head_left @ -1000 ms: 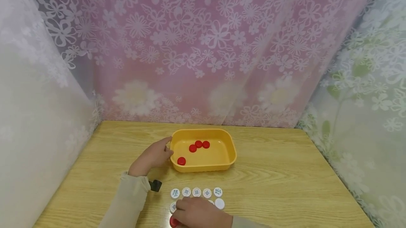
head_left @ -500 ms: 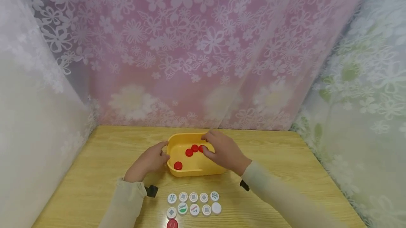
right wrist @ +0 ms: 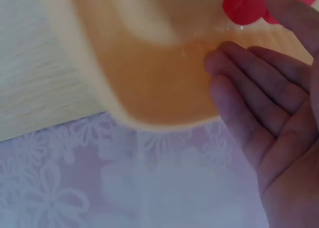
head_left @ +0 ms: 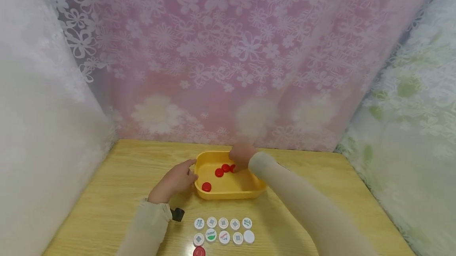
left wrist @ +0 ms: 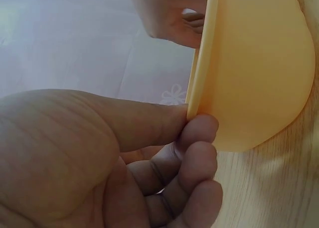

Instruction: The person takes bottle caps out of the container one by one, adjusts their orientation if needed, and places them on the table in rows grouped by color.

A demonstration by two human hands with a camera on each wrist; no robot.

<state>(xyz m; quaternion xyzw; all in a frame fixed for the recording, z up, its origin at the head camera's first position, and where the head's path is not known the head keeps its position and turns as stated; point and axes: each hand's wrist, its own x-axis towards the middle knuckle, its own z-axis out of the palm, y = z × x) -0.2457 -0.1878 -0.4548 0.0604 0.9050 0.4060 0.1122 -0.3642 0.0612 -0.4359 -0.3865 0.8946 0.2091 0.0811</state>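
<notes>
A yellow plastic tub (head_left: pixel 233 196) stands on the table with several red bottle caps (head_left: pixel 219 173) inside. My left hand (head_left: pixel 178 179) holds its left rim; in the left wrist view the thumb lies on one side of the rim (left wrist: pixel 202 63) and the fingertips on the other. My right hand (head_left: pixel 242 154) reaches into the tub at the far right. In the right wrist view, its thumb (right wrist: pixel 294 19) is over the red caps (right wrist: pixel 244 6), while the other fingers (right wrist: pixel 244 103) extend apart from it near the tub's wall. Whether the thumb touches a cap, I cannot tell.
Two rows of white bottle caps (head_left: pixel 223 223) with printed tops lie in front of the tub, one of them plain. A red cap (head_left: pixel 199 251) begins another row at the bottom edge. Floral curtains (head_left: pixel 213 70) enclose the wooden table (head_left: pixel 320 192).
My right hand has left the rows of caps, where a red cap now lies, and moved forward into the tub. My left hand has stayed on the rim.
</notes>
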